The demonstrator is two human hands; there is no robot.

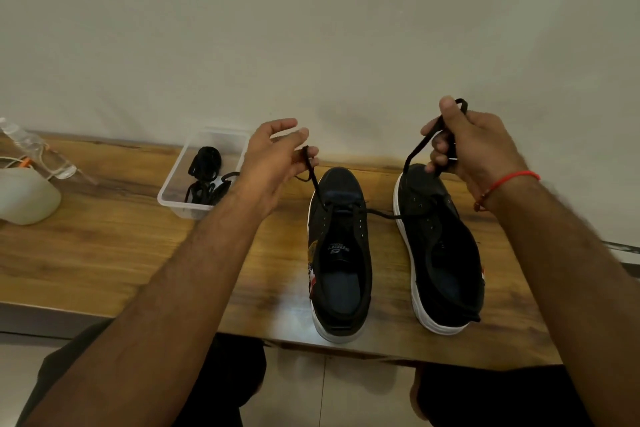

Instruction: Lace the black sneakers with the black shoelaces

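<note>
Fingers [306, 154] on shoelace [318, 191]; laces [204, 170] in tub [169, 199]

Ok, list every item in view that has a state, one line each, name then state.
Left sneaker: on the table, lace through its front eyelets only.
Right sneaker: on the table, unlaced.
Shoelace: one end in each hand, pulled up.
Left hand: pinching one lace end.
Right hand: gripping the other lace end.
Clear tray: open, holding a bundled spare lace.
</note>
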